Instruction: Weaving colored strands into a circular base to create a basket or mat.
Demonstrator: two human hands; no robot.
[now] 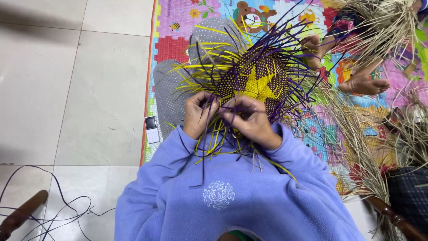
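Observation:
A half-woven mat of purple and yellow strips [256, 80] with a yellow star in its middle rests on my lap, loose strip ends fanning out all around. My left hand [199, 114] pinches strips at the near edge of the weave. My right hand [249, 120] grips purple strips just beside it, the two hands almost touching. Both arms are in light purple fleece sleeves. My legs in grey dotted trousers [171, 93] lie under the weave.
A small mobile phone [152, 129] lies at the edge of a colourful play mat [178, 27]. Another person's bare feet [363, 82] and dry straw bundles [383, 27] are at the right. Loose purple strips [53, 209] and a wooden chair arm [20, 214] are on the tiled floor, lower left.

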